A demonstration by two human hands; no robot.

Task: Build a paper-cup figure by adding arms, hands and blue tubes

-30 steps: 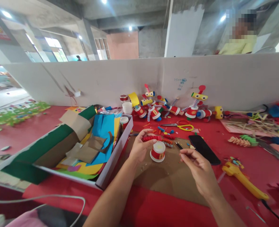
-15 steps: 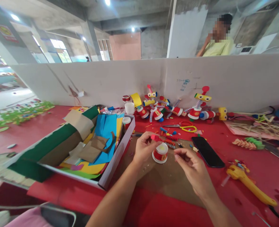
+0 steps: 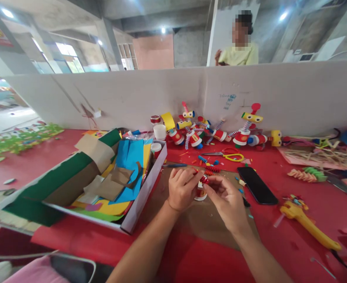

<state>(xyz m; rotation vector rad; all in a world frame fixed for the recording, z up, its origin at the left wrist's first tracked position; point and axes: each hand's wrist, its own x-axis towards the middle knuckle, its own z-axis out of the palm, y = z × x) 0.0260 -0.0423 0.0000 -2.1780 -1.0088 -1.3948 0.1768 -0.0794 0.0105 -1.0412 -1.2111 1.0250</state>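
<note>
Cup (image 3: 201, 196), red with a white rim, stands mouth-down with its long axis upright; only its lower part shows. It sits between the two hands, directly under their meeting fingertips. Left hand (image 3: 183, 189) and right hand (image 3: 225, 201) are both narrowed to a pinch on a red pleated strip (image 3: 204, 180) at the cup's top. Support is a brown cardboard sheet (image 3: 203, 224) toward the near edge of the red worktop (image 3: 279, 243). A paper box (image 3: 145, 192) lies left, a phone (image 3: 256, 184) right. Paper figures (image 3: 241, 135) line the far edge against a white partition (image 3: 126, 98); a concrete hall lies beyond.
</note>
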